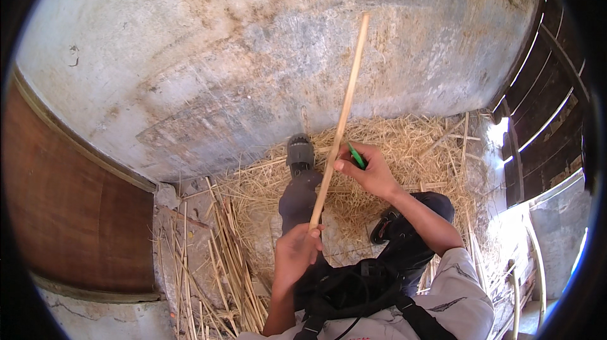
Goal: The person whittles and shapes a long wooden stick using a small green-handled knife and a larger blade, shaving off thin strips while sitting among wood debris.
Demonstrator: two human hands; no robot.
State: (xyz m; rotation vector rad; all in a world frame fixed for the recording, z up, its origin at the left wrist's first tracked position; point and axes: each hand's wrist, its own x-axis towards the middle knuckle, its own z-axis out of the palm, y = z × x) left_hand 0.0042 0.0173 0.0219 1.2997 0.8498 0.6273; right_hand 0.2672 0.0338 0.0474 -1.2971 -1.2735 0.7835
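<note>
A long, pale strip of wood or split bamboo slants upward in front of me, its far end raised against the view of the wall. My left hand is closed around its near end. Held in my right hand is a small green-handled tool; its working end is hidden by the fingers and the strip. The right thumb rests at the strip's edge, around its lower middle. Both hands are over my legs, above a floor strewn with shavings.
Thin shavings are heaped along the stained wall. Several long, thin strips lie to my left, near a brown wooden panel. Dark slats stand at the right. My shoe is by the wall.
</note>
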